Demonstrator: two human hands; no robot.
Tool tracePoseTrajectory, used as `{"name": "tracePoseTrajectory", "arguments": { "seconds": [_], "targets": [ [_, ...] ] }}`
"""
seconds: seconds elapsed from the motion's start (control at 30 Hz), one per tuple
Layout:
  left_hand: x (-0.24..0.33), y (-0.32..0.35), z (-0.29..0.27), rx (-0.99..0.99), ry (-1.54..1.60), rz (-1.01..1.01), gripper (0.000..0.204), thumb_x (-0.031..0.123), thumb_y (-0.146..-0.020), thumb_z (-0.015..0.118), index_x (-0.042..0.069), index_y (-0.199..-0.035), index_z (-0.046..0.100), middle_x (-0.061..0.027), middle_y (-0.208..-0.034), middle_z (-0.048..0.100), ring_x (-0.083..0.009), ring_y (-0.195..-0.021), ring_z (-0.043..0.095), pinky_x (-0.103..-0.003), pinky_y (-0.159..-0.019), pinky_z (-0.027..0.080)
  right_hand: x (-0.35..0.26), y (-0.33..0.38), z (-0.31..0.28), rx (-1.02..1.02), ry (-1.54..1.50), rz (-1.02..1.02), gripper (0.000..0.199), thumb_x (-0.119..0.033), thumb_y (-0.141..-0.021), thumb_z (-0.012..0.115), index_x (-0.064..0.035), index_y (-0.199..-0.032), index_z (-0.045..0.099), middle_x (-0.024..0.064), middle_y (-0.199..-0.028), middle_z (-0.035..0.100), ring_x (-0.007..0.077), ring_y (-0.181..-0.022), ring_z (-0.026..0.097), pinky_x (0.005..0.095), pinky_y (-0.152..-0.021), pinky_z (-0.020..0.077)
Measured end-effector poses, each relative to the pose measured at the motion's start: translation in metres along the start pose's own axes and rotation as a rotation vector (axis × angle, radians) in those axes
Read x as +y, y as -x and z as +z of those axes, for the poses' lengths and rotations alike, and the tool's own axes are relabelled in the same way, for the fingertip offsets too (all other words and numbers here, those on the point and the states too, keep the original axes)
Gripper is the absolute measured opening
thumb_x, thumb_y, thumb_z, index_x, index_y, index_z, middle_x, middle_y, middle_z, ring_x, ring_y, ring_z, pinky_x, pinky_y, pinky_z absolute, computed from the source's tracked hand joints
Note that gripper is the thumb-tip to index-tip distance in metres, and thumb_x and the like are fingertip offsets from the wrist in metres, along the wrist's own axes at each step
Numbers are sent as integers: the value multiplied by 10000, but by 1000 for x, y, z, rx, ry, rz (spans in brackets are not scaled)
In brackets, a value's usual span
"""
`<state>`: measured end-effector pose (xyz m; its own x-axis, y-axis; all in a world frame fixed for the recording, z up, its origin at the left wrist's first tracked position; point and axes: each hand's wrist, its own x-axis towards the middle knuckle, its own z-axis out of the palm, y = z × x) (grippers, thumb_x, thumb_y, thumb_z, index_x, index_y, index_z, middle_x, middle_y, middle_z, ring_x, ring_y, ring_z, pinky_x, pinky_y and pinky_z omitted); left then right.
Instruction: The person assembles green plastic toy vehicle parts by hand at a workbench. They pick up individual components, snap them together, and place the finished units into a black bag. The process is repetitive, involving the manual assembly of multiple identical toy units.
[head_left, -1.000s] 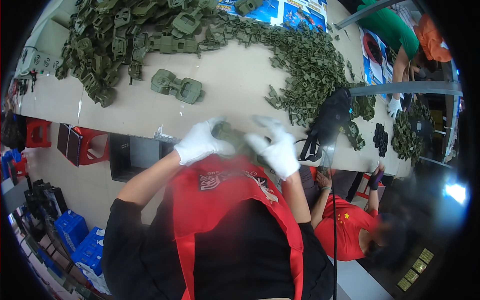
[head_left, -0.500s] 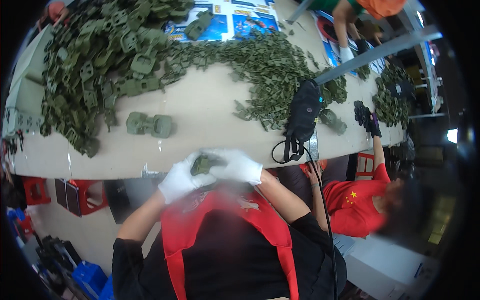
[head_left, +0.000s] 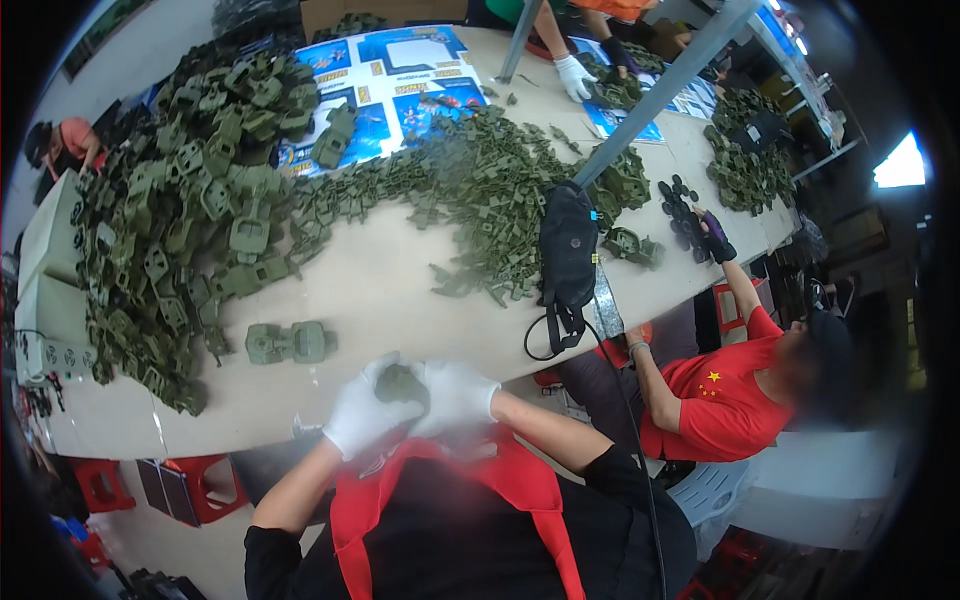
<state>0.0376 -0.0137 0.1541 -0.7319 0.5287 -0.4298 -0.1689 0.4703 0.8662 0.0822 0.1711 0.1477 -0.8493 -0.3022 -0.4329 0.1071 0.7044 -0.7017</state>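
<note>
My left hand (head_left: 365,415) and my right hand (head_left: 456,397), both in white gloves, meet at the table's front edge. Between them they grip an olive-green plastic toy part (head_left: 401,386); the fingers cover much of it, and its exact kind is hard to make out. On the table just beyond my left hand lies a green toy vehicle body (head_left: 288,343). A big heap of similar green vehicle bodies (head_left: 180,240) rises at the left. Many small green plastic pieces (head_left: 500,190) are piled farther back, right of the middle.
A black pouch (head_left: 568,245) with a cable is fixed by a slanting metal post (head_left: 660,95). Printed sheets (head_left: 400,75) lie at the back. A co-worker in red (head_left: 720,390) sits at the right, reaching toward black wheels (head_left: 682,215). Pale green boxes (head_left: 45,270) stand far left.
The view has tilted up, so the table sits lower in the picture. My hands still hold the green part, which now shows more of its surface.
</note>
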Motion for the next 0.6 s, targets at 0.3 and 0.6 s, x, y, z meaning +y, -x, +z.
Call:
{"name": "tracePoseTrajectory", "arguments": {
  "seconds": [0.3, 0.6],
  "targets": [
    [3, -42, 4, -34, -150, 231, 741, 155, -687, 819, 4, -1341, 505, -129, -1090, 674, -191, -993, 645, -320, -910, 509, 8, 6, -12, 248, -280, 34, 729, -398, -548, 856, -60, -1149, 617, 180, -952, 703, 324, -907, 675, 376, -812, 520],
    [9, -67, 86, -275, 127, 134, 1237, 258, -649, 882, 102, -1543, 42, -217, -1499, 304, -354, -1338, 399, -471, -1044, 415, 98, 0, -83, 986, -1421, -174, 375, -180, -856, 690, -30, -1188, 603, 43, -1048, 676, 154, -950, 626, 311, -887, 489]
  ]
}}
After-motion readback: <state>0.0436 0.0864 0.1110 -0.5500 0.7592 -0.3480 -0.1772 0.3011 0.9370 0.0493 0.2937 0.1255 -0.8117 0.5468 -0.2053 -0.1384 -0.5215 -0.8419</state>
